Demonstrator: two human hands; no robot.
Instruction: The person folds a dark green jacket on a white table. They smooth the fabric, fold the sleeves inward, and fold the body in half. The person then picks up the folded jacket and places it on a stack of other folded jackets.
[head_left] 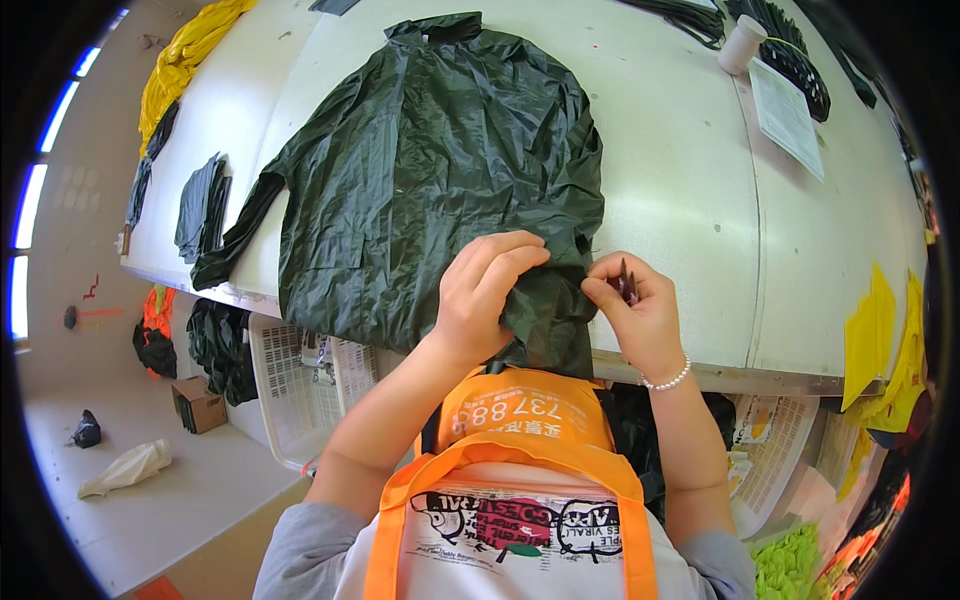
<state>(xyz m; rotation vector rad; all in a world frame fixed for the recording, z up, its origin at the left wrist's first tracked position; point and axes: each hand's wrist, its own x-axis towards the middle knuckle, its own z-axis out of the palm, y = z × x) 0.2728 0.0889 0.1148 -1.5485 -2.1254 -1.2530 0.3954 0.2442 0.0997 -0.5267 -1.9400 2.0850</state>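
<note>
A dark green raincoat jacket (420, 170) lies spread out, collar at the far end and hem at the near table edge. My left hand (485, 290) is closed on a gathered fold near its lower right front, fingers curled over the fabric. Close by on the right, my right hand (645, 320) pinches at the jacket's side edge with thumb and forefinger. Small thread snips (627, 284) are tucked in that same hand, dark blades pointing up from the curled fingers. Whether the pinch also holds a thread is too small to tell.
The white table (680, 200) carries folded dark garments (203, 208) at left, yellow fabric (185, 65) far left, and a thread cone (741, 45) with a paper sheet (787, 115) at far right. White plastic baskets (290, 380) stand below the edge. Yellow pieces (870, 335) hang at right.
</note>
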